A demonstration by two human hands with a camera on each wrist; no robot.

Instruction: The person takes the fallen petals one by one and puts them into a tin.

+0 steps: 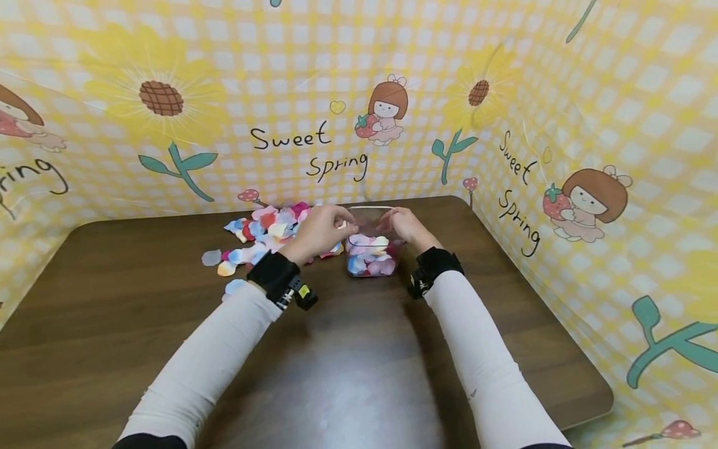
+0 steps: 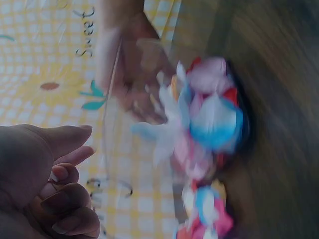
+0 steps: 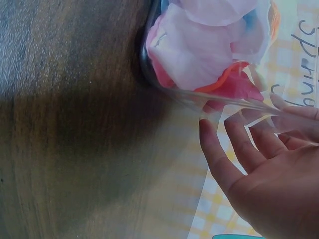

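Note:
A clear plastic box (image 1: 371, 272) of pastel artificial flower petals (image 1: 370, 254) stands upright on the table between the hands. My left hand (image 1: 322, 231) is above its left rim; in the left wrist view that hand (image 2: 55, 184) has its fingers loosely bent, and I see nothing between them. On the opposite side my right hand (image 1: 406, 226) holds the box wall near the top. Fingers (image 3: 214, 149) rest along the clear wall in the right wrist view, with the thumb partly hidden near the rim. Pink and red petals (image 3: 204, 45) show through the plastic.
A loose heap of petals (image 1: 275, 229) lies left of the box, partly behind the left hand. Stray petals (image 1: 227, 268) reach toward the front-left. The brown wooden table (image 1: 348, 368) meets a yellow checked cloth (image 1: 235, 93) at the back and right.

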